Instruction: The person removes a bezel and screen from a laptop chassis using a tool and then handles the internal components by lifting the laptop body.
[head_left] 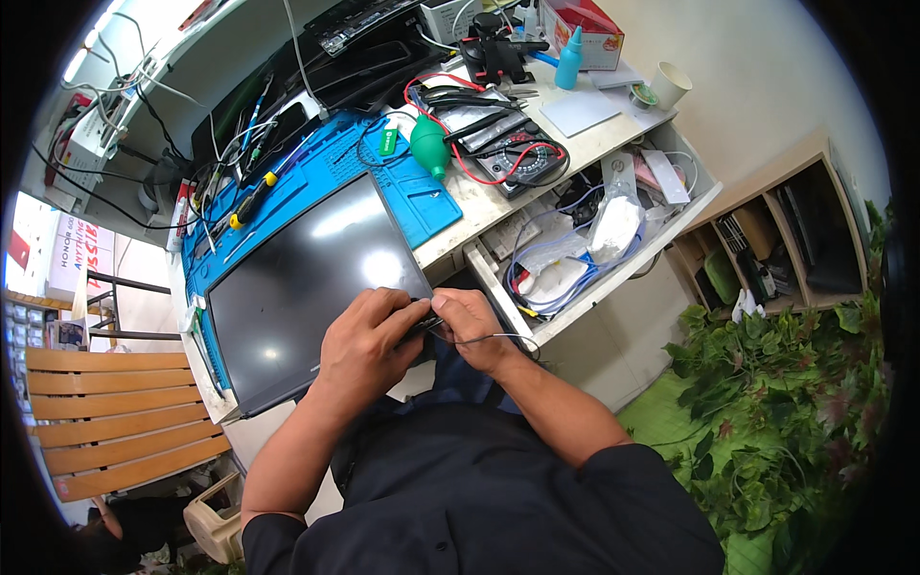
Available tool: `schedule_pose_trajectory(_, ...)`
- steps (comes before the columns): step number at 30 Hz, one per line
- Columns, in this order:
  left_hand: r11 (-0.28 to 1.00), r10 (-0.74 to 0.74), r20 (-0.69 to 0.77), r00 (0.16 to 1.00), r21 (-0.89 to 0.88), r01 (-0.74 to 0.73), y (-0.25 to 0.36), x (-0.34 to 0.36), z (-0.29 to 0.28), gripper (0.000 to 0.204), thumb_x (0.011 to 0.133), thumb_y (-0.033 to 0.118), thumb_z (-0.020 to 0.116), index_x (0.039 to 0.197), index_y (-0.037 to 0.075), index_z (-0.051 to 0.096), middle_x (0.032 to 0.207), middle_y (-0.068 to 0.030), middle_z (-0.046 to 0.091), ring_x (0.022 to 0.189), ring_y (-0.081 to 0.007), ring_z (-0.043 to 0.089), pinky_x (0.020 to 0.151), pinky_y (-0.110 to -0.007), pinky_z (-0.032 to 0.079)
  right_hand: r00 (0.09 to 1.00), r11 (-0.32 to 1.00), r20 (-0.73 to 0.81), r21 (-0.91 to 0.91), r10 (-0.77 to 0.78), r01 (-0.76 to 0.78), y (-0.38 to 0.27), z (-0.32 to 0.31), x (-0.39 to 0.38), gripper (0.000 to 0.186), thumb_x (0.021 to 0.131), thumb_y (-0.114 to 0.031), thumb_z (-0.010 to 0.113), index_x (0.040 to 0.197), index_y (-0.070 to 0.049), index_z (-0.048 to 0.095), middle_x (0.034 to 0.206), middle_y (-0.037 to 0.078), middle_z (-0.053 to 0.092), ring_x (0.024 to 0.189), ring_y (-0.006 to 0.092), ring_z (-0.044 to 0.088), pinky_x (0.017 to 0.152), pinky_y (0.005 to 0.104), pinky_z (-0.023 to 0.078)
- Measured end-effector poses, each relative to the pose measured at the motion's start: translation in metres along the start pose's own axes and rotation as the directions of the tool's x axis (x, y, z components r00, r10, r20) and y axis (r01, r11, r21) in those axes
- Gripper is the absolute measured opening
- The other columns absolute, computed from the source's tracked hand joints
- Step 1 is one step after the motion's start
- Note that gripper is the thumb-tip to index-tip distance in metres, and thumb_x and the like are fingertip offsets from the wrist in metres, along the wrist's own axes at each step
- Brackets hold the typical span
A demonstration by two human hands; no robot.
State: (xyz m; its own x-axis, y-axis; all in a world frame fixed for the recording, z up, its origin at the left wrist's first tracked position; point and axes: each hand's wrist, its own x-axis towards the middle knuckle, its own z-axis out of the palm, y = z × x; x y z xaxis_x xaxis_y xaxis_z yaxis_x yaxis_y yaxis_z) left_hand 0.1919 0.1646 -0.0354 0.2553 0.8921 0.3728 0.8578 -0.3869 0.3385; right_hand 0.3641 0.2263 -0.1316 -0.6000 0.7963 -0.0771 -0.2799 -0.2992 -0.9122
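Observation:
A dark laptop screen panel (297,278) lies tilted on a blue repair mat (422,201), overhanging the desk's front edge. My left hand (374,340) is curled over the panel's lower right corner, fingers bent onto its edge. My right hand (471,331) is closed at the same corner, thumb and index finger pinched beside the left fingertips on something small and dark that I cannot make out. A thin dark cable (498,335) runs from between my hands to the right.
An open drawer (517,316) of cables and bags is at right. Tools, a green blower (428,144), meter (517,163) and blue bottle (568,62) crowd the desk. A slatted chair (125,412) stands left, a co-worker's arm (110,522) below it, shelves (819,220) and leaves right.

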Motion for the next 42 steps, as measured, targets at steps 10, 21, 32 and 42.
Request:
schedule_pose_trajectory(10,0.999,0.049,0.052,0.997,-0.010,-0.048,-0.002,0.008,-0.004,0.052,0.064,0.004,0.085,0.115,0.008,0.079,0.106,-0.0095,0.071,0.091,-0.0290,0.071,0.079,-0.039,0.060,1.000,1.000,-0.017,0.012,0.025,-0.024,-0.004,0.002,-0.001,0.044,0.109,-0.030,0.047,0.075,-0.004,0.050,0.066,0.002,0.048,0.060,0.0097,0.045,0.054,0.0305,0.036)
schedule_pose_trajectory(21,0.983,-0.059,0.300,0.952,-0.151,0.109,0.012,0.030,-0.042,0.050,0.074,0.015,0.090,0.122,0.008,0.076,0.113,-0.0120,0.068,0.107,-0.0338,0.068,0.092,-0.044,0.057,0.994,0.993,0.004,0.055,0.105,-0.106,-0.008,-0.001,-0.003,0.041,0.108,-0.033,0.047,0.078,-0.005,0.054,0.070,0.002,0.051,0.062,0.0091,0.047,0.056,0.0275,0.038)
schedule_pose_trajectory(32,0.978,0.207,0.677,0.707,-0.118,-0.173,-0.039,0.121,-0.037,0.012,0.093,0.017,0.077,0.104,0.015,0.084,0.109,-0.0047,0.071,0.113,-0.0268,0.066,0.094,-0.041,0.055,0.997,0.997,0.007,0.008,0.075,-0.075,0.004,-0.001,-0.002,0.040,0.106,-0.034,0.054,0.075,-0.008,0.053,0.069,0.001,0.050,0.062,0.0085,0.045,0.056,0.0281,0.035)
schedule_pose_trajectory(42,0.987,0.120,0.959,0.256,-0.087,-0.136,-0.035,0.181,-0.010,0.021,0.089,0.026,0.078,0.104,0.011,0.085,0.092,-0.0127,0.081,0.088,-0.0342,0.077,0.076,-0.047,0.057,0.988,0.988,-0.028,0.014,0.154,-0.153,0.001,0.002,0.000,0.043,0.102,-0.032,0.055,0.073,0.000,0.057,0.064,0.006,0.054,0.061,0.0134,0.051,0.057,0.0351,0.039)
